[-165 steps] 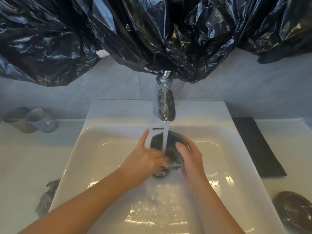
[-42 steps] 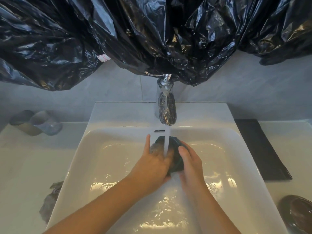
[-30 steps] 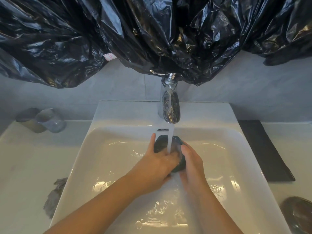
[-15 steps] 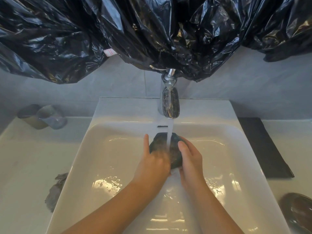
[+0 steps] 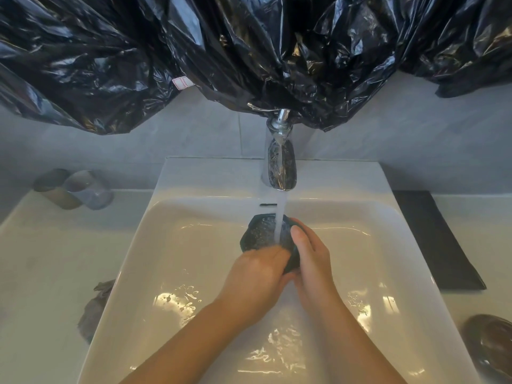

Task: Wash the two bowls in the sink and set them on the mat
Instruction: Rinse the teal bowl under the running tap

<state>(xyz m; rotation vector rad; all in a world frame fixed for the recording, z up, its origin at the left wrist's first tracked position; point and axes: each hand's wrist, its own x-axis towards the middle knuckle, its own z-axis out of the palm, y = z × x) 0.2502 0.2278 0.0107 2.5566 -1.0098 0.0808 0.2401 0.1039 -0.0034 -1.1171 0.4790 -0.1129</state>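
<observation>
R hand [image 5: 311, 259] grips dark bowl [image 5: 260, 234] by its right side, thumb over rim. L hand [image 5: 257, 275] curls on near edge, fingertips blurred. The bowl sits tilted under tap [image 5: 279, 167] stream, 12 o'clock in sink [image 5: 155, 273]. Black mat [image 5: 435, 239] on counter [image 5: 41, 259] at 3 o'clock of sink; brown bowl [image 5: 490, 345] at 4 o'clock, apart from mat.

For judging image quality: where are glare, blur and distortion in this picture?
Head view: glare on the sink and black plastic; the left hand is motion-blurred at the bowl; cups look soft; wide angle bends the counter edge.
</observation>
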